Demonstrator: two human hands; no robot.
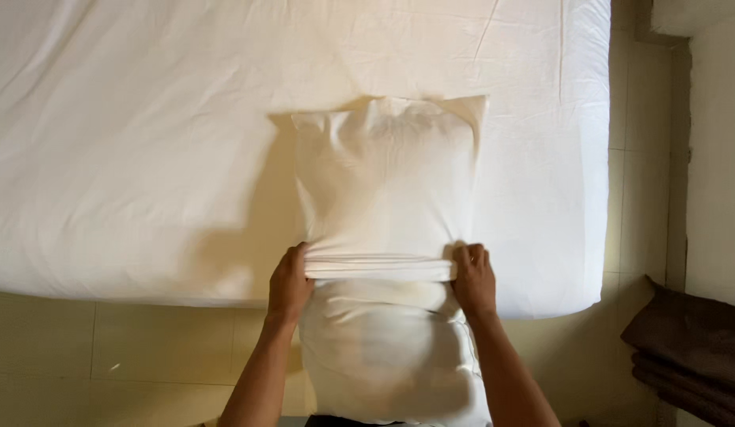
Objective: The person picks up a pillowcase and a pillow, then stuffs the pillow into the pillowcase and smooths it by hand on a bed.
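A white pillow [387, 237] lies half on the bed [130, 142], its far end on the sheet toward 12 o'clock and its near end hanging past the mattress edge at 6 o'clock, with a white pillowcase [383, 170] bunched at its middle. The left hand [289, 283] at 9 o'clock and the right hand [473, 278] at 3 o'clock each have their grip closed on the rolled pillowcase hem. Open sheet spreads widely toward 9 and 12 o'clock, the mattress edge is near at 3 o'clock, and folded brown blankets [687, 352] lie at 4 o'clock on the tiled floor [130, 348].
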